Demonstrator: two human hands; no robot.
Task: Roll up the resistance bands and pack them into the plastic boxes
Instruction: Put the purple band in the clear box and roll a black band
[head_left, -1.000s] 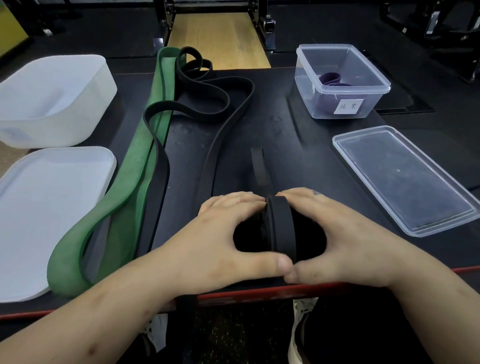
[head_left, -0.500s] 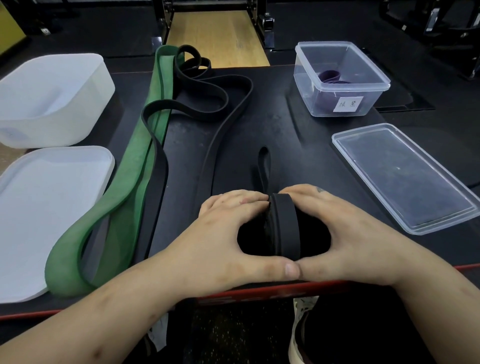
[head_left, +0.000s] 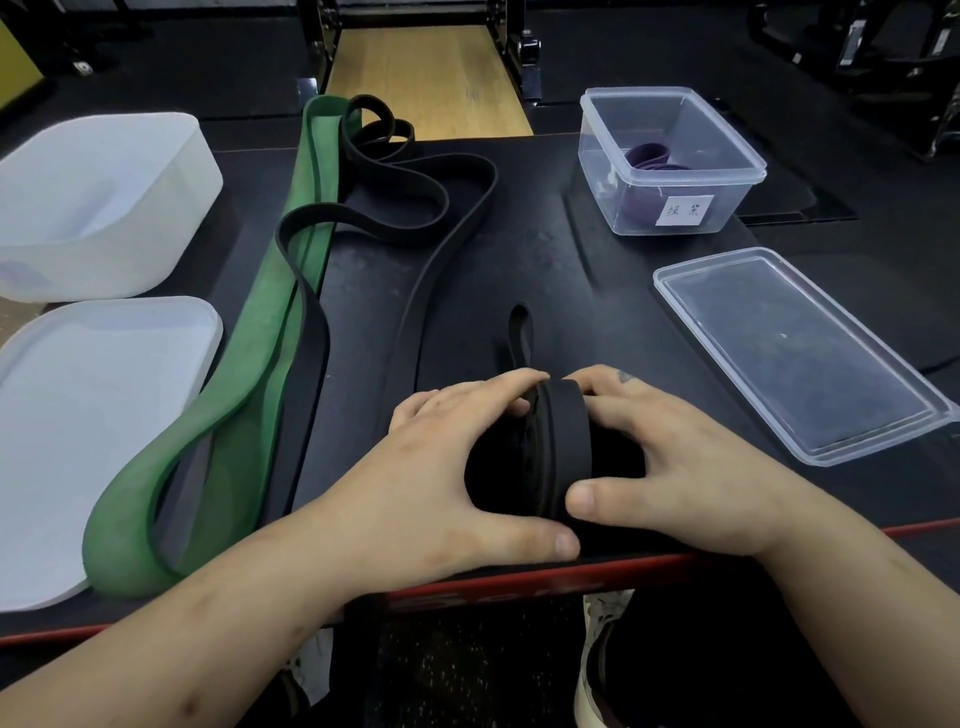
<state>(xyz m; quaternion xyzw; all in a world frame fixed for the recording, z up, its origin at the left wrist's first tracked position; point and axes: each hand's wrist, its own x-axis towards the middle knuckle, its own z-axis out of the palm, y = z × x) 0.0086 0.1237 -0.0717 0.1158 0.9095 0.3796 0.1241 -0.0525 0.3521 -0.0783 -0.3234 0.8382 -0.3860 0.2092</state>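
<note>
White tub (head_left: 93, 208) and its lid (head_left: 104, 426) far left, green band (head_left: 270, 312) and loose black band (head_left: 415, 208) trailing away down the dark bench (head_left: 519, 260). At the near edge, left hand (head_left: 431, 483) and right hand (head_left: 685, 467) curl their fingers (head_left: 498, 384) round the black roll (head_left: 566, 447), which stands on edge with its axis left-right and its tail (head_left: 521, 332) pointing away. Clear box (head_left: 670, 98) and clear lid (head_left: 795, 353) on the right.

Dim room, soft overhead light — wide-angle bend at the rims

The black counter (head_left: 545, 270) is evenly lit, brightest on the white tub (head_left: 104, 208) left of the left hand (head_left: 441, 478) and the wooden strip (head_left: 426, 78) far beyond it. A pale sheen crosses the clear lid (head_left: 795, 353) right of the right hand (head_left: 691, 467). Shadow pools round the black band roll (head_left: 569, 436) between the hands; forearms (head_left: 156, 649) stretch and soften toward the bottom corners.
</note>
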